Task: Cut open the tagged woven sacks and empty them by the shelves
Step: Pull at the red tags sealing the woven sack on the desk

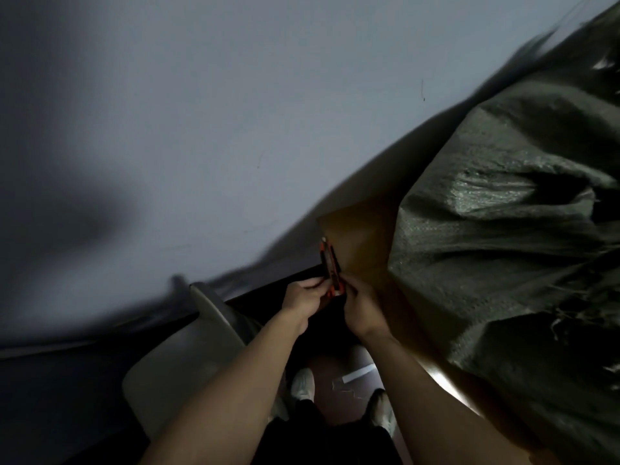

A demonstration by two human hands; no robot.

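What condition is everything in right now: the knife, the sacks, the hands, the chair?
Orange and black utility knife: held upright by both hands, apart from the sack; blade too blurred to judge.
Left hand: closed on the knife's lower end.
Right hand: closed on the knife's lower end.
Grey-green woven sack: bulging full, lying on a brown surface.
Beige plastic chair: unoccupied.

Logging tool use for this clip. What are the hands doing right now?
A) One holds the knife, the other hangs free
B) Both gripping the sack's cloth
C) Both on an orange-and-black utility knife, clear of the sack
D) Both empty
C: the left hand and right hand both pinch the utility knife, while the green woven sack lies untouched to the right.
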